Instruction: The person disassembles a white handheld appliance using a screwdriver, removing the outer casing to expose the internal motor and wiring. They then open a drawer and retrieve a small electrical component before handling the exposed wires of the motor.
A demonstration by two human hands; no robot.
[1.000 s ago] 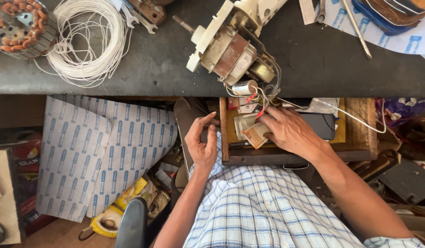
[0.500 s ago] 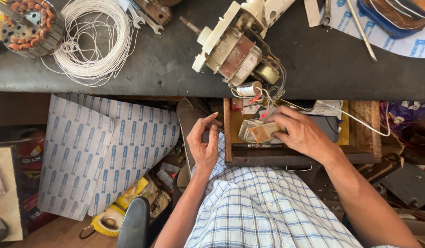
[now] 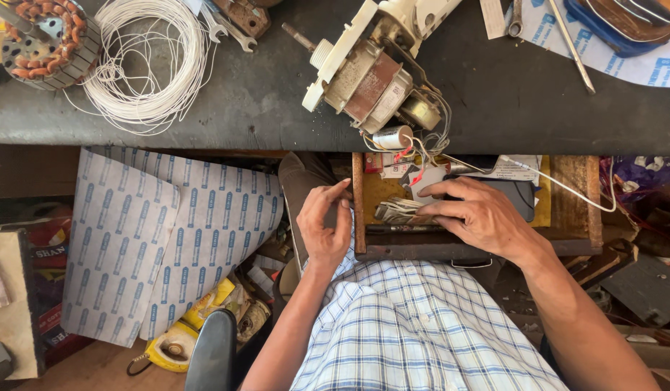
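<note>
An open wooden drawer (image 3: 566,195) juts out under a dark workbench (image 3: 263,101). My right hand (image 3: 476,217) lies inside it, palm down, fingers pressing a folded bundle of papers (image 3: 400,211) onto the drawer's contents. My left hand (image 3: 326,228) rests at the drawer's left side wall, fingers curled loosely around its edge. On the bench just above the drawer lies a cream and brown electric motor (image 3: 367,76) with a small capacitor (image 3: 391,137) and loose wires hanging toward the drawer.
A coil of white wire (image 3: 143,65) and a copper-wound stator (image 3: 45,43) lie on the bench's left. Spanners (image 3: 230,29) sit near the top. Blue-printed white sheets (image 3: 161,239) and a yellow tape measure (image 3: 172,346) lie below on the left. Clutter fills the right.
My right hand has lowered from holding the bundle up near the motor's wires to pressing it flat in the drawer. The left hand stayed at the drawer's side.
</note>
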